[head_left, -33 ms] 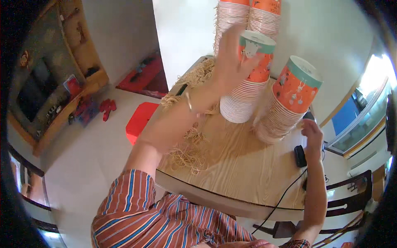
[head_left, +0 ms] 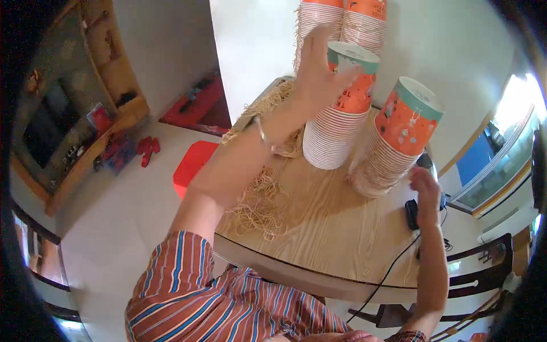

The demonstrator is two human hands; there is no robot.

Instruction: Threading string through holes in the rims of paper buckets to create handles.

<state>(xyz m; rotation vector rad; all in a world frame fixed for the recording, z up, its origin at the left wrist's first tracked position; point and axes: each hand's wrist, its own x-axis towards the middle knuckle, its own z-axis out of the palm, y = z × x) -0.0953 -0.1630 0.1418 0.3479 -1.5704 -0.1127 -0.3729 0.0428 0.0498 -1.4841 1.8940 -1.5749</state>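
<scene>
Head view, looking down on a wooden table (head_left: 342, 228) with tall stacks of paper cups, white-ribbed on the sides, the top cup of each orange with a teal rim. The left hand (head_left: 319, 74) is raised with fingers spread and curled against the top of the middle stack (head_left: 339, 114); whether it grips the top cup or only touches it cannot be told. The tilted stack (head_left: 396, 142) leans just beside it, on the right. The right hand (head_left: 424, 191) hovers open, fingers loosely bent, near the base of the tilted stack and above a black device (head_left: 411, 214) with a cable. A heap of rubber bands (head_left: 262, 199) lies on the table under the left forearm. Compared with the earlier frame, nothing has visibly shifted. Two more stacks (head_left: 342, 23) behind are cut off at the top edge, and the left hand hides part of the middle stack's top cup.
</scene>
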